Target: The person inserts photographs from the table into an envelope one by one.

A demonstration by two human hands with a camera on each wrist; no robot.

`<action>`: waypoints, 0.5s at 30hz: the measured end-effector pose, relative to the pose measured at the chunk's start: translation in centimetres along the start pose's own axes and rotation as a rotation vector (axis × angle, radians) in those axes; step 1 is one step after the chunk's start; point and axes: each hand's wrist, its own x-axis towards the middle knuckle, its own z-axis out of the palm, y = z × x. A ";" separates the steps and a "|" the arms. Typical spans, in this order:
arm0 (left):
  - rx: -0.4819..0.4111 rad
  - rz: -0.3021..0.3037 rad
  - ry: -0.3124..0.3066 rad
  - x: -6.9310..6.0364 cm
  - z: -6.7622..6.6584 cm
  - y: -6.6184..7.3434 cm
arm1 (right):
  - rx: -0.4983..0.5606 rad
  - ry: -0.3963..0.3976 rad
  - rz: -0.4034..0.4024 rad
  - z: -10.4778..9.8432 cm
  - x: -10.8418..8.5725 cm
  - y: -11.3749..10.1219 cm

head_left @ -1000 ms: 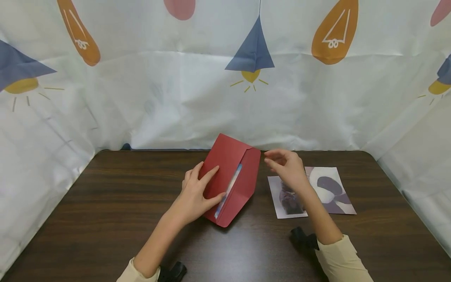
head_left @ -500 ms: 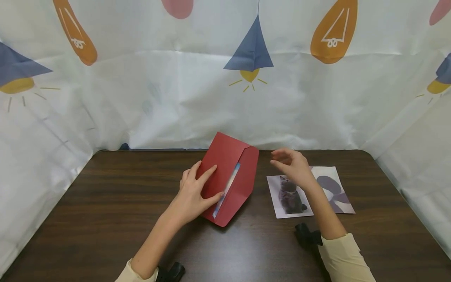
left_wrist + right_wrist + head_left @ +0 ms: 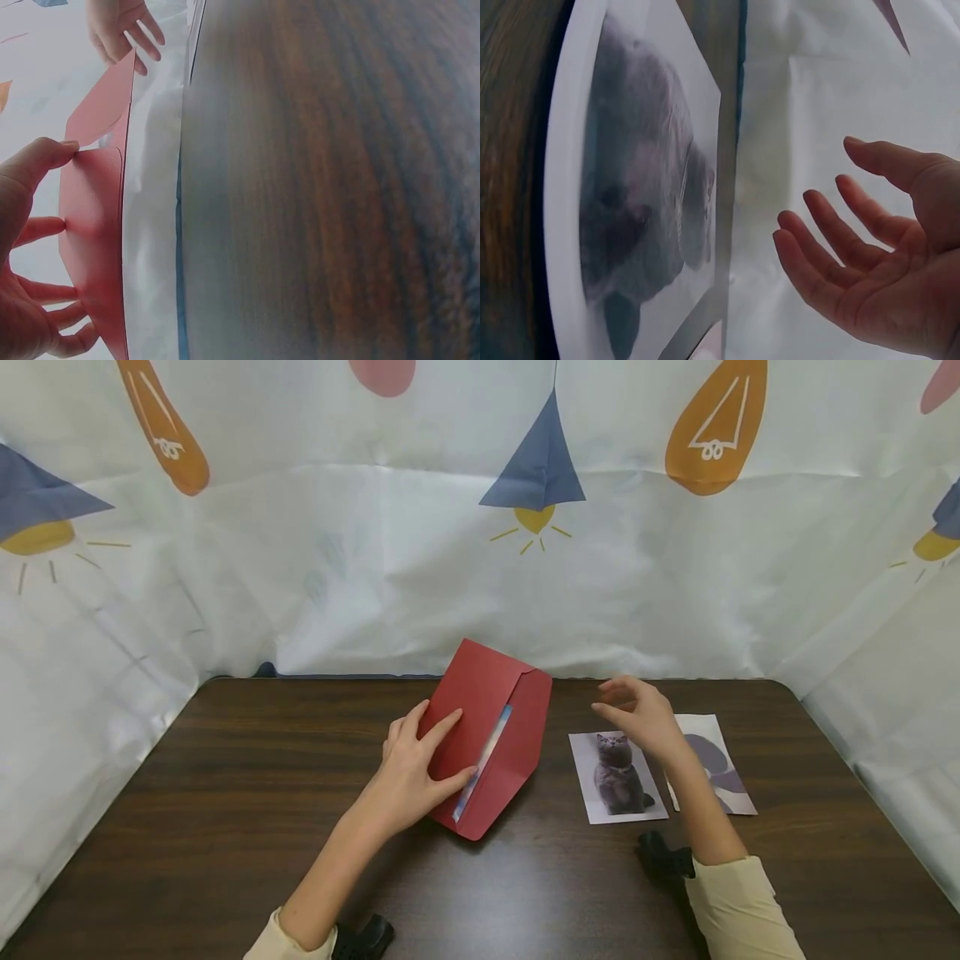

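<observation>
A red envelope (image 3: 480, 693) lies slanted at the table's middle, its flap side facing right and a strip of white-blue paper (image 3: 491, 752) showing in the opening. Spread across the envelope, my left hand (image 3: 408, 777) touches its face with the thumb by the opening and other fingertips along its left part. In the left wrist view these fingers are apart against the red envelope (image 3: 97, 210). My right hand (image 3: 648, 722), holding nothing, hovers above two prints, fingers loosely bent. A cat picture (image 3: 621, 781) is below it; a purple-and-white print (image 3: 708, 756) is partly covered by the forearm.
The dark wooden table (image 3: 225, 793) reaches back to a white curtain (image 3: 337, 568) with lamp patterns, which also hangs at both sides. Black wrist devices (image 3: 367, 939) show at both sleeves.
My right hand has moved right, away from the envelope, uncovering the cat picture and covering more of the other print. My left hand and the envelope have hardly moved.
</observation>
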 end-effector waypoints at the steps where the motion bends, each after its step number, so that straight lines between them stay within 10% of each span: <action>1: 0.001 -0.001 -0.001 0.0 0.0 0.0 | -0.004 -0.008 0.010 0.0 0.0 0.1; 15: -0.001 -0.015 -0.009 0.1 -0.2 -0.1 | -0.052 -0.074 0.063 -0.7 -0.1 1.5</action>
